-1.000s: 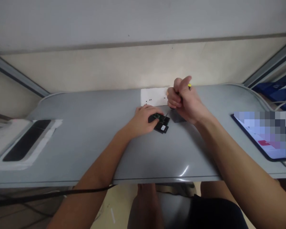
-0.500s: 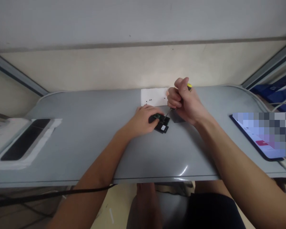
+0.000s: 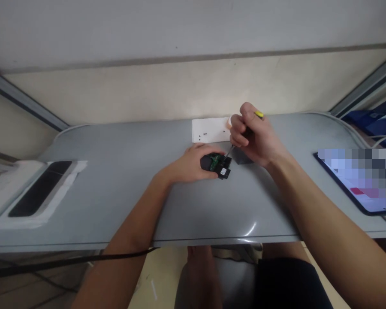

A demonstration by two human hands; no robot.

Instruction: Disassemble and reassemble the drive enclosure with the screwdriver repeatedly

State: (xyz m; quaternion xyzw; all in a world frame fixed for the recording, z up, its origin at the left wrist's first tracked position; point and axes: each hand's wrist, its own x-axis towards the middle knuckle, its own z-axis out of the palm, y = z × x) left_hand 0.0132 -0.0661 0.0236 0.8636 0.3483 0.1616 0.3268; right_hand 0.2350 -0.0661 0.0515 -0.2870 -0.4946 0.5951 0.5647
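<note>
My left hand (image 3: 194, 163) grips a small black electronic device (image 3: 224, 171) on the grey table, thumb on its near side and fingers along the far side. A green circuit board shows in the device beside a black part with a white label. In my right hand (image 3: 252, 131) is a screwdriver (image 3: 259, 114) with some yellow at its handle end; its thin shaft slants down and its tip meets the device. A dark flat piece (image 3: 243, 157) lies under my right hand, partly hidden. Behind my hands, a white sheet (image 3: 212, 124) bears several tiny dark screws.
A tablet with a lit screen (image 3: 357, 184) lies at the right, a white cable beside it. On the left a black flat object (image 3: 41, 189) rests on white material. The wall (image 3: 131, 92) rises behind the table (image 3: 116, 201). Blue items (image 3: 366, 122) stand far right.
My left hand has shifted its grip, with the thumb lower, so more of the green board shows. The screwdriver is still on the device. The whole view has shifted slightly.
</note>
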